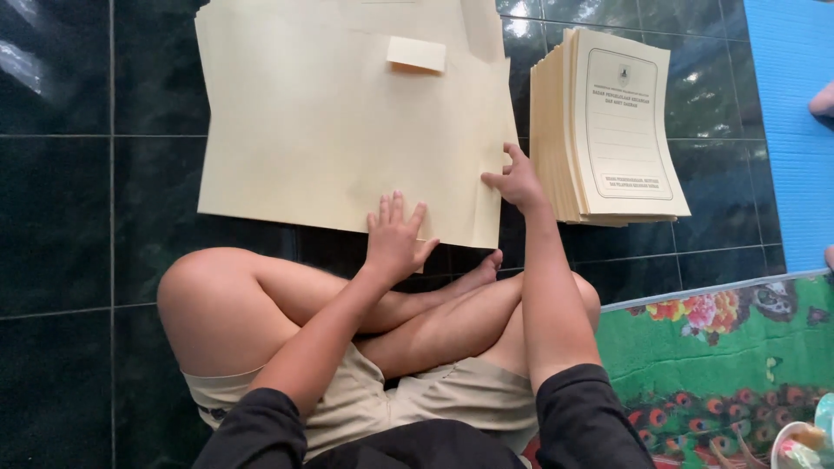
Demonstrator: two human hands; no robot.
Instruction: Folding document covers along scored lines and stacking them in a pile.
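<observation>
Both grips released: left hand [395,234], right hand [517,181] flat on cream sheet [330,122]; printed stack [608,130] beside.

The large cream sheet [347,130] looks like stiff matt paper or thin card, smooth and unmarked, with a small folded paper tab [416,54] of the same stock lying on it. The stack of folders [608,130] beside it is the same matt cream card, printed in dark ink. The floor [78,217] is dark glazed tile, glossy enough to mirror light. The blue mat [795,113] seems foam, finely textured. The floral mat [721,365] looks woven or printed cloth, matt.
</observation>
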